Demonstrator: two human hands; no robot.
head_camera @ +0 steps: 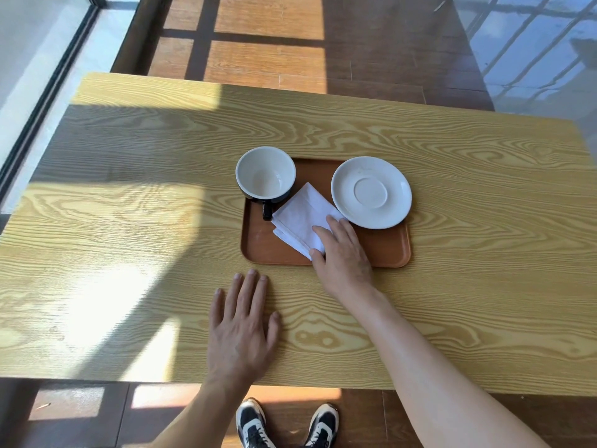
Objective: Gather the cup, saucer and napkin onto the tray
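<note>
A brown tray lies at the middle of the wooden table. On its far left corner stands a cup, white inside and black outside, with its handle pointing toward me. A white saucer rests on the tray's far right corner and overhangs the rim. Between them lies a folded white napkin on the tray. My right hand rests on the napkin's near right corner, fingers on top and thumb at its edge. My left hand lies flat and open on the table in front of the tray.
The yellow wood-grain table has sun patches on its left half. A glass wall runs along the left side, and brown floor tiles lie beyond the far edge. My shoes show below the near edge.
</note>
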